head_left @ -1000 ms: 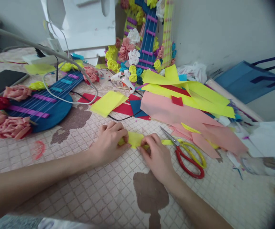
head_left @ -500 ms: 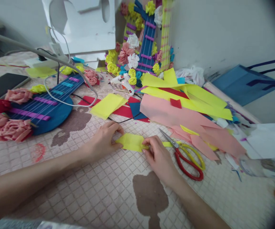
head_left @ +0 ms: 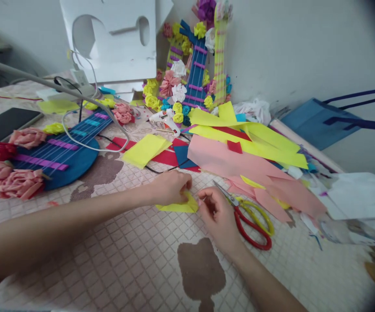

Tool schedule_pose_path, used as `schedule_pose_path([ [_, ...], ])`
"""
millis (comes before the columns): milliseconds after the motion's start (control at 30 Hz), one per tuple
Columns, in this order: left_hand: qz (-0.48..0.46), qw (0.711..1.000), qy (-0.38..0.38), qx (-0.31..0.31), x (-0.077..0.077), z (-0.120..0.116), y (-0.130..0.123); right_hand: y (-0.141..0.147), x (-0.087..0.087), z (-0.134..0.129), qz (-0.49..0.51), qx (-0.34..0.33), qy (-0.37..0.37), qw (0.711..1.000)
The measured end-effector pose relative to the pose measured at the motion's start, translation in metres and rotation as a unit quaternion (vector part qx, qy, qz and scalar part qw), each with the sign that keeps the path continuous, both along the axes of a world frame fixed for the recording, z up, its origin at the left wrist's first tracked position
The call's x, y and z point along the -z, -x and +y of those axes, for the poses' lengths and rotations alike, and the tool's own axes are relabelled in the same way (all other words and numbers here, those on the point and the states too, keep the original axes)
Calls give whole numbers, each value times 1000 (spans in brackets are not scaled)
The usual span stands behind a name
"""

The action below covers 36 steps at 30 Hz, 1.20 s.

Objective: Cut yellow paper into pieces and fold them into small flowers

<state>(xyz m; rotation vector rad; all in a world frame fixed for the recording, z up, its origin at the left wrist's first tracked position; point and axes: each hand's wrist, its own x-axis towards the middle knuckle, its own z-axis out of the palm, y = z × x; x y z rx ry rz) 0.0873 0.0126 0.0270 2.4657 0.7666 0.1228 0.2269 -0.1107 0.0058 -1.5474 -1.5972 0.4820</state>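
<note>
A small piece of yellow paper (head_left: 178,208) lies low over the patterned tablecloth, between my two hands. My left hand (head_left: 169,187) reaches across its top with fingers curled down onto it, covering much of the piece. At the paper's right edge, my right hand (head_left: 219,216) has thumb and forefinger closed together; the fingertips meet the paper's corner. Scissors (head_left: 252,221) with one red and one yellow handle rest just right of my right hand, blades slightly apart. Behind my left hand is a stack of yellow paper pieces (head_left: 145,150) on red strips.
A blue paper guitar (head_left: 72,156) with paper flowers lies left, a white cable (head_left: 127,132) looping over it. More decorated guitars (head_left: 196,71) lean at the back beside a glue gun (head_left: 166,120). Pink sheets (head_left: 236,162) and yellow sheets (head_left: 265,145) spread rightward.
My left hand has moved right across the yellow paper, from its left end to near my right hand. The paper now looks folded or bunched. The view has shifted slightly.
</note>
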Motion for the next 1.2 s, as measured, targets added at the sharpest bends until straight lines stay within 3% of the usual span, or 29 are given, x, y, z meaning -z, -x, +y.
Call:
schedule_pose_path([
  [133,-22,999,33,-15,-3,7,3,-1,-2,-1,15,16,-26,999],
  [267,-128,973,124,-150,2,10,20,1,-4,-3,-8,15,-60,998],
  [333,-167,930,253,-208,5,4,26,5,-4,-4,-43,-8,-80,996],
  [433,-228,840,427,-247,7,-10,30,13,-2,-5,-101,-49,-86,990],
  [533,-283,759,526,-260,5,-24,30,19,2,-5,-156,-60,-70,983],
  [633,-297,717,571,-267,5,-32,36,17,5,-4,-203,-64,-60,975],
  [700,-285,719,574,-269,5,-35,43,12,5,-3,-213,-72,-56,973],
  [1000,-221,810,498,-217,14,-42,78,8,7,0,-205,-84,-6,975],
  [1067,-219,844,449,-195,15,-41,80,11,7,1,-225,-81,-9,971],
  [1200,-208,922,274,-177,15,-34,86,13,8,3,-272,-85,-12,958],
])
